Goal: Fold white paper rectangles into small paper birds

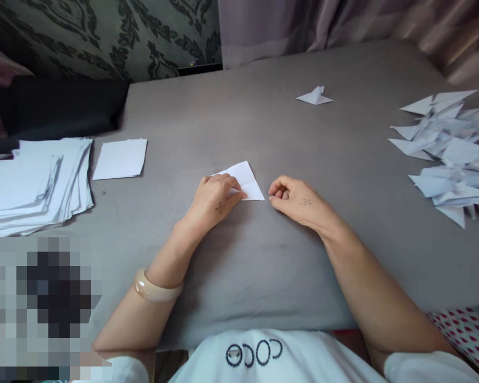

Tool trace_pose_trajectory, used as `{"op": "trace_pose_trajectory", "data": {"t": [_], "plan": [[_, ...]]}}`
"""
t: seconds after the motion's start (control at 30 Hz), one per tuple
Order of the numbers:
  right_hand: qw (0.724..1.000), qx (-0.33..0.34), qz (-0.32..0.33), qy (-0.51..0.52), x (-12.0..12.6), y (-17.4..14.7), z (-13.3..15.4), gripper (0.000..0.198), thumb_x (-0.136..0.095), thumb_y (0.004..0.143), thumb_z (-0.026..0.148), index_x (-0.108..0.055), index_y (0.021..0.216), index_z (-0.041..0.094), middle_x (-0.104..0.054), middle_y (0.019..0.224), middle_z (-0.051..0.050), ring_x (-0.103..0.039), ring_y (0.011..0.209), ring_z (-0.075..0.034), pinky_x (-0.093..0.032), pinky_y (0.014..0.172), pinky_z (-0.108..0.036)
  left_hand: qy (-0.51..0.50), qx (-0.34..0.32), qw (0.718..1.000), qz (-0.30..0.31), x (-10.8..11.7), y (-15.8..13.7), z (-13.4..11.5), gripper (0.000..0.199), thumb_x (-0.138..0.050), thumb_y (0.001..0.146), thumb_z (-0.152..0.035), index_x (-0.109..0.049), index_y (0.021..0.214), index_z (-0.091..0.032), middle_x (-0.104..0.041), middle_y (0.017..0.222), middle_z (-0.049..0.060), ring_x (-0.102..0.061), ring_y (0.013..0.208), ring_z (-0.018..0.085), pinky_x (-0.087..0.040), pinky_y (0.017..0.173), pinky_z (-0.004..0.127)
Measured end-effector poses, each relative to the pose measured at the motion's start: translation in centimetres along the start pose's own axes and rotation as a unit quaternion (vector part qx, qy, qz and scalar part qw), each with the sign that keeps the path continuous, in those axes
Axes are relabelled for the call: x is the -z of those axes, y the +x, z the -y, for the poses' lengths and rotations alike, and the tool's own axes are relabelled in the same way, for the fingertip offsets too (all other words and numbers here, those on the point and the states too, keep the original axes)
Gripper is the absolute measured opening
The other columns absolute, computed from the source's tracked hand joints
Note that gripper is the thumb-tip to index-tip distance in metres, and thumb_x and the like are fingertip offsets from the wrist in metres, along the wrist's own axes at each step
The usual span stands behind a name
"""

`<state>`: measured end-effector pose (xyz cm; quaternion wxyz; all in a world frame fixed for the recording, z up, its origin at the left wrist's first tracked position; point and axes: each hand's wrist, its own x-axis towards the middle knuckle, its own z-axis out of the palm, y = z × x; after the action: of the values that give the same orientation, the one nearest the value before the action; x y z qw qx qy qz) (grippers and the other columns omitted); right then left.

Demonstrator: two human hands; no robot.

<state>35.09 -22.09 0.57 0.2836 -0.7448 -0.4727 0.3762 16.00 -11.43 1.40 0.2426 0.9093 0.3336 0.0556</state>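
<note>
A white piece of folded paper point(245, 178) lies on the grey-covered surface in front of me, with one corner pointing away and another to the right. My left hand point(217, 198) is closed on its left part, thumb along the near edge and fingers over the top; that part of the paper is hidden. Just off the right corner, my right hand point(297, 199) rests with its fingers curled in and the thumb near the index finger. A small gap separates it from the paper, and nothing shows in its grip.
Stacked white sheets point(69, 181) lie at the left, beside a smaller pile of square paper point(120, 158). Behind them is a black cloth-like item point(64, 103). One folded paper shape point(315, 96) sits farther back. Many pointed paper shapes point(455, 154) are heaped at the right.
</note>
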Motion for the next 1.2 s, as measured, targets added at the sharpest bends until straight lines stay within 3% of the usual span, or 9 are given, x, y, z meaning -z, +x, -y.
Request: {"op": "trace_pose_trajectory", "data": {"t": [0.17, 0.3, 0.4, 0.73, 0.87, 1.0, 1.2], "plan": [[0.994, 0.063, -0.080, 0.032, -0.9, -0.6, 0.0, 0.012, -0.056, 0.079, 0.025, -0.063, 0.089, 0.022, -0.065, 0.077, 0.001, -0.058, 0.066, -0.013, -0.046, 0.064, -0.026, 0.010, -0.002, 1.000, -0.006, -0.3, 0.1, 0.2, 0.021, -0.054, 0.089, -0.034, -0.066, 0.089, -0.017, -0.069, 0.093, 0.006, -0.061, 0.083, 0.022, -0.040, 0.084, 0.038], [0.976, 0.189, -0.097, -0.052, -2.7, -2.1, 1.0, 0.019, -0.047, 0.087, 0.015, -0.064, 0.090, 0.022, -0.068, 0.087, -0.002, -0.061, 0.077, -0.015, -0.046, 0.075, -0.028, 0.016, 0.000, 1.000, -0.014, -0.6, 0.2, 0.5, 0.020, -0.055, 0.089, -0.035, -0.067, 0.089, -0.018, -0.068, 0.091, 0.006, -0.062, 0.083, 0.022, -0.040, 0.082, 0.037], [0.960, 0.234, -0.098, -0.120, -3.5, -2.8, 1.4, 0.029, -0.037, 0.092, 0.010, -0.063, 0.094, 0.022, -0.067, 0.093, -0.005, -0.061, 0.086, -0.018, -0.045, 0.080, -0.030, 0.015, -0.008, 1.000, -0.014, -0.6, 0.2, 0.5, 0.020, -0.056, 0.089, -0.034, -0.067, 0.089, -0.018, -0.068, 0.090, 0.006, -0.062, 0.084, 0.022, -0.040, 0.082, 0.036], [0.924, 0.213, -0.051, -0.314, -3.7, -4.2, 2.7, 0.033, -0.034, 0.092, 0.003, -0.063, 0.102, 0.017, -0.067, 0.101, -0.009, -0.058, 0.097, -0.022, -0.046, 0.083, -0.033, 0.009, -0.029, 0.999, -0.013, -0.3, 0.1, 0.4, 0.018, -0.054, 0.091, -0.031, -0.066, 0.088, -0.017, -0.069, 0.092, 0.006, -0.063, 0.088, 0.023, -0.040, 0.080, 0.035], [0.899, 0.225, -0.048, -0.372, -4.4, -5.0, 2.8, 0.032, -0.036, 0.093, 0.003, -0.060, 0.113, 0.012, -0.063, 0.119, -0.014, -0.056, 0.107, -0.023, -0.047, 0.088, -0.034, 0.008, -0.039, 0.999, -0.018, -0.6, 0.1, 0.8, 0.019, -0.054, 0.092, -0.032, -0.065, 0.088, -0.018, -0.069, 0.091, 0.005, -0.063, 0.088, 0.022, -0.039, 0.080, 0.035], [0.883, 0.227, -0.071, -0.405, -5.4, -5.2, 2.8, 0.037, -0.041, 0.098, 0.020, -0.051, 0.130, 0.004, -0.060, 0.123, -0.019, -0.054, 0.109, -0.026, -0.048, 0.089, -0.036, 0.019, -0.034, 0.999, -0.021, -0.7, 0.2, 0.8, 0.018, -0.056, 0.091, -0.032, -0.065, 0.088, -0.018, -0.069, 0.090, 0.005, -0.063, 0.090, 0.024, -0.040, 0.082, 0.036], [0.878, 0.204, -0.075, -0.426, -5.9, -5.0, 3.3, 0.055, -0.042, 0.097, 0.044, -0.050, 0.134, 0.004, -0.061, 0.106, -0.016, -0.054, 0.092, -0.026, -0.048, 0.078, -0.037, 0.027, -0.030, 0.999, -0.014, -0.6, 0.4, 0.7, 0.016, -0.057, 0.091, -0.030, -0.066, 0.088, -0.018, -0.069, 0.089, 0.005, -0.063, 0.089, 0.023, -0.041, 0.080, 0.035]]}}
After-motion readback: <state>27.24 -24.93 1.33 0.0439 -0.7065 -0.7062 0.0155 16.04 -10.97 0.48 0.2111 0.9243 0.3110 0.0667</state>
